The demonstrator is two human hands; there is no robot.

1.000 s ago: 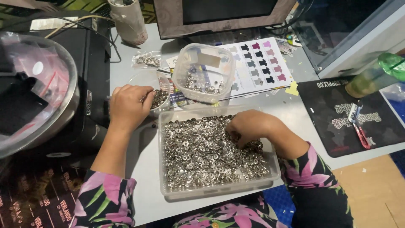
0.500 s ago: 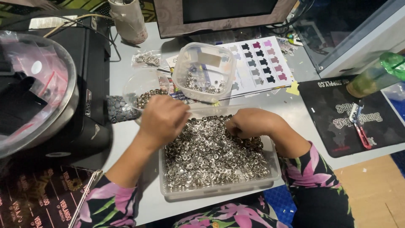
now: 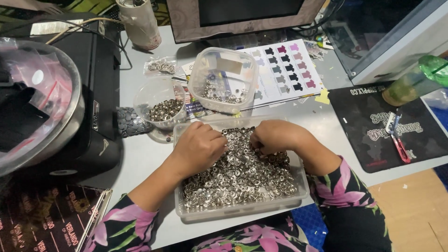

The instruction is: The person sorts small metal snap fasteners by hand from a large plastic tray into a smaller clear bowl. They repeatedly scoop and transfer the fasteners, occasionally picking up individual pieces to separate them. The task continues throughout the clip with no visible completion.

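Where the desk edge sits nearest: clear rectangular tray (image 3: 186, 211) heaped with small silver metal rings (image 3: 242, 179).
Left hand (image 3: 199, 147): curled, knuckles up, fingertips dug into the rings; grip cannot be told.
Right hand (image 3: 273, 136): likewise curled into the heap, close beside the left.
Just beyond: round clear cup (image 3: 161, 103) of rings.
Farther: square tub (image 3: 223, 79), few rings inside.
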